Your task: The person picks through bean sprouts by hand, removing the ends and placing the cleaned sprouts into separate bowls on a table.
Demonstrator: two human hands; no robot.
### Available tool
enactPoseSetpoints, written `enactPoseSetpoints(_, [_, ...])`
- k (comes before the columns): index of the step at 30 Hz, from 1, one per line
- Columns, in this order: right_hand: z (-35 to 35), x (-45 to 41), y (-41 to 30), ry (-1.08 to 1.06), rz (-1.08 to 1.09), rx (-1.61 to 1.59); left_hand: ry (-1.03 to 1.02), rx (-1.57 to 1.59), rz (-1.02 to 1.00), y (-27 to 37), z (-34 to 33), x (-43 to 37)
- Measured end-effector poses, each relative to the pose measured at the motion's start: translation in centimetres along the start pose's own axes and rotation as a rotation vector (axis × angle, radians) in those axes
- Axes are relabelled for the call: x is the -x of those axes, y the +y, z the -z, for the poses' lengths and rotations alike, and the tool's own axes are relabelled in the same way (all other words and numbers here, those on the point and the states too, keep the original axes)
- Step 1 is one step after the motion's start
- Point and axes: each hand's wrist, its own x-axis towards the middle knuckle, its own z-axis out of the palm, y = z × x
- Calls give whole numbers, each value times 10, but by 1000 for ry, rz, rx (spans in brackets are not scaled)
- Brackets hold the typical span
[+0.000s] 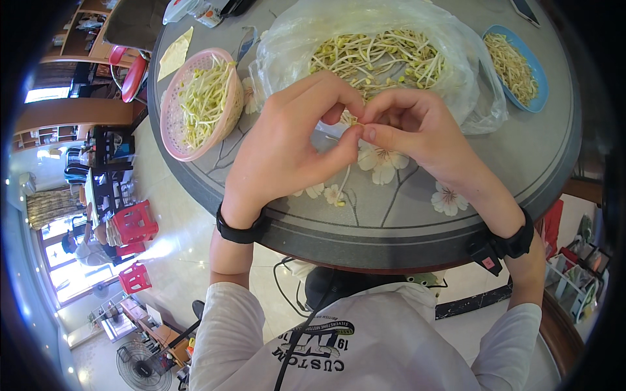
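My left hand (288, 141) and my right hand (420, 129) meet over the near side of the table, thumbs and forefingers pinched together at the tips. Between them is a bean sprout, of which only a small yellowish bit (360, 124) shows; my fingers hide most of it. Just beyond my hands lies an open clear plastic bag (288, 54) with a heap of bean sprouts (381, 54), yellow heads on white stems. Under my hands a single sprout stem (347, 178) shows; I cannot tell whether it hangs or lies on the tabletop.
At left a pink plastic basket (168, 139) holds sprouts, beside a pale yellow cloth or sheet (176, 54). A blue dish (540, 73) at right contains thin brownish sprout pieces. A phone (525, 12) lies near the far right edge of the round, flower-patterned table (528, 161).
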Motion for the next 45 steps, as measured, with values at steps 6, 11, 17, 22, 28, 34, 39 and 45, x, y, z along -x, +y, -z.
enactPoseSetpoints(6, [-2, 0, 2, 40, 7, 11, 21, -8, 10, -1, -1, 2])
enactPoseSetpoints(11, [-2, 0, 2, 69, 15, 55, 39, -7, 15, -1, -3, 3])
enactPoseSetpoints(17, [-1, -1, 5, 59, 71, 79, 53, -24, -6, 1, -5, 3])
enactPoseSetpoints(22, [-1, -2, 7, 54, 109, 74, 69, -20, -4, 1, -7, 5])
enactPoseSetpoints(28, [0, -2, 7, 54, 108, 90, 67, -28, -7, 2, -7, 4])
enactPoseSetpoints(34, [-2, -1, 5, 53, 134, 89, 81, -37, -12, 2, -7, 4])
enactPoseSetpoints(39, [-2, -1, 5, 44, 115, 87, 81, -37, -33, 1, -8, 4])
enactPoseSetpoints(45, [-2, -1, 4, 26, 88, 95, 75, -32, -61, 2, -7, 4])
